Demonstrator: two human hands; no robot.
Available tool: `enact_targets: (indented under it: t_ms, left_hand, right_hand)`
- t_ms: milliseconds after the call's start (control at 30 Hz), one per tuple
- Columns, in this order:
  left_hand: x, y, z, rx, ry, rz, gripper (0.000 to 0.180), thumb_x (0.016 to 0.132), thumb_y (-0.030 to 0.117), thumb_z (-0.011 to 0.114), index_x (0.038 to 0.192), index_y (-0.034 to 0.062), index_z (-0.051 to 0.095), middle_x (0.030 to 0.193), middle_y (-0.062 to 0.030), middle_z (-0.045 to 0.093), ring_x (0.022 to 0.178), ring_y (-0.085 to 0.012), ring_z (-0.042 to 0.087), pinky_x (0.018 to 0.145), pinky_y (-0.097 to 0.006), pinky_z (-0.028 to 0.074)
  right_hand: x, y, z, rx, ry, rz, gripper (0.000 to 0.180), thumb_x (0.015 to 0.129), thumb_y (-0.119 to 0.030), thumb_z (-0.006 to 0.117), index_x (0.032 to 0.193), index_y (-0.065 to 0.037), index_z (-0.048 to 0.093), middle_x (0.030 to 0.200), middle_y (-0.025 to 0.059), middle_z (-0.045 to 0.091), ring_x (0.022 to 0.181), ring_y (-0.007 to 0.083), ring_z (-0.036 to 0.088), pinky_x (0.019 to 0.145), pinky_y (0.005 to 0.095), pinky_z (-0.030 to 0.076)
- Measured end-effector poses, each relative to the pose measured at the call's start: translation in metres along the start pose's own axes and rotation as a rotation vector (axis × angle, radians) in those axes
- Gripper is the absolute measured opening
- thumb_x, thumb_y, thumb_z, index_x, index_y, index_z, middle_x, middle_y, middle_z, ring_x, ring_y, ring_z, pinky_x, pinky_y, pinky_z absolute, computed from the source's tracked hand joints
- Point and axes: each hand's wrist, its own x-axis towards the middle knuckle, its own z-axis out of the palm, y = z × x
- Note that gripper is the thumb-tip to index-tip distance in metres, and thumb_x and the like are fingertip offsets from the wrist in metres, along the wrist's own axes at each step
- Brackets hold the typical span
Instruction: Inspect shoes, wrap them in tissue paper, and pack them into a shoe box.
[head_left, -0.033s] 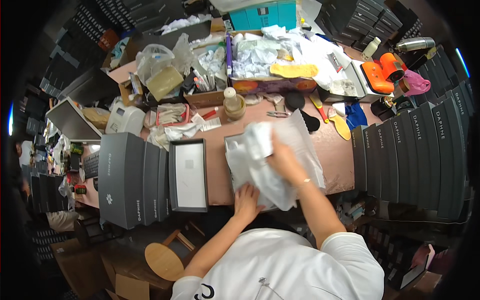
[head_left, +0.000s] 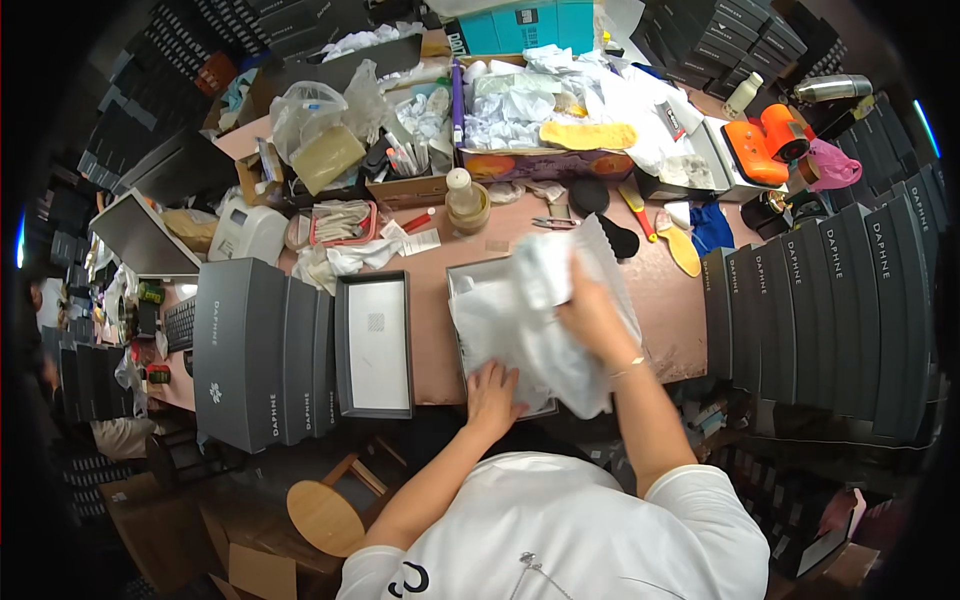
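My right hand (head_left: 592, 312) grips a white bundle (head_left: 545, 275) wrapped in thin paper or plastic, blurred by motion; what is inside cannot be made out. The bundle is raised over an open shoebox (head_left: 460, 345) lined with white tissue paper (head_left: 490, 325). At the box's near edge, my left hand (head_left: 492, 397) lies with fingers spread on the tissue and holds nothing. A translucent white sheet or bag (head_left: 612, 265) extends beyond the box on the right. To the left sits a grey box lid (head_left: 376, 345) with its white inside up.
Grey shoeboxes stand in rows at the left (head_left: 240, 355) and right (head_left: 860, 320). Along the back are a bottle (head_left: 466, 205), pliers (head_left: 553, 223), a black round pad (head_left: 588, 197), yellow insoles (head_left: 682, 252) and a carton of crumpled paper (head_left: 540, 165). A wooden stool (head_left: 326, 517) stands below.
My right hand has shifted a little to the right, carrying the white bundle and uncovering more tissue in the box. My left hand has stayed nearly in place.
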Motion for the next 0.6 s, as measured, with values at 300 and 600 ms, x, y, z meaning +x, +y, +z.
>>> enact_targets:
  t_ms: [300,600]
  left_hand:
    - [-0.026,-0.02,-0.016,-0.779,0.514,-0.28,0.023,0.084,0.001,0.058,0.107,-0.0015,0.059,0.111,-0.0139,0.06,0.105,-0.0265,0.058,0.092,-0.033,0.044]
    - [-0.065,-0.054,-0.086,-1.603,0.438,-0.546,0.066,0.098,0.045,0.04,0.148,0.006,0.02,0.143,-0.0146,0.038,0.133,-0.026,0.036,0.108,-0.04,0.03]
  right_hand:
    - [-0.058,0.125,0.02,-0.411,0.263,-0.066,0.07,0.075,-0.003,0.062,0.139,0.001,0.035,0.1,0.0275,0.063,0.089,0.0421,0.062,0.077,0.0447,0.05]
    - [-0.063,-0.07,0.145,0.072,-0.303,-0.486,0.063,0.08,-0.025,0.069,0.134,-0.005,0.044,0.139,0.0221,0.041,0.129,0.0403,0.038,0.106,0.0513,0.031]
